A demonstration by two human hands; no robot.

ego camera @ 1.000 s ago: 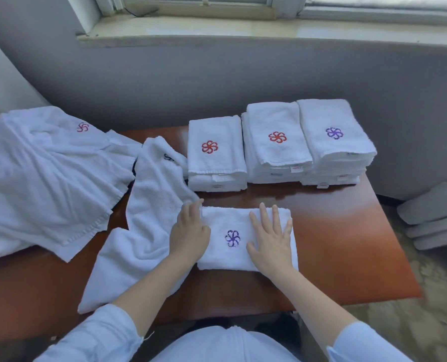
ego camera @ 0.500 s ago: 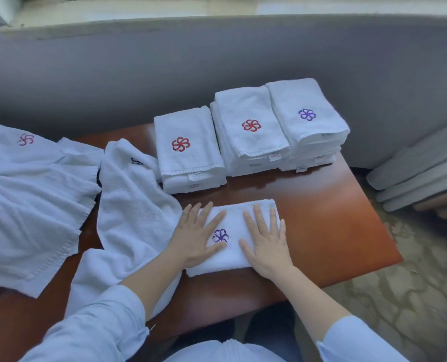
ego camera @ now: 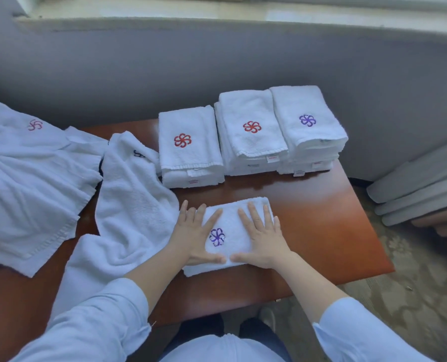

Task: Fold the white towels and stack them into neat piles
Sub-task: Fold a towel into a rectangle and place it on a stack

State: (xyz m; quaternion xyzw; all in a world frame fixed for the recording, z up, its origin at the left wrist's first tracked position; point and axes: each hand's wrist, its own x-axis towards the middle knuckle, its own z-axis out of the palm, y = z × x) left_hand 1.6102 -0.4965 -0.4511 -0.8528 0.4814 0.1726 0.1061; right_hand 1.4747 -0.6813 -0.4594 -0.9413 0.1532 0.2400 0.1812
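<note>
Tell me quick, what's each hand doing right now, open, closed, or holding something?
Left hand: open, fingers straight, pressing flat on the folded towel.
Right hand: open, fingers straight, pressing flat on the same towel.

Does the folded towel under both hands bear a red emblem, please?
No, the emblem on that folded towel is purple.

The spread towel [ego camera: 29, 184] runs off the left edge, a fold hides part of the dark emblem [ego camera: 138, 153] on the crumpled towel [ego camera: 133, 212], and the stack tags [ego camera: 272, 158] are too small to read.
</note>
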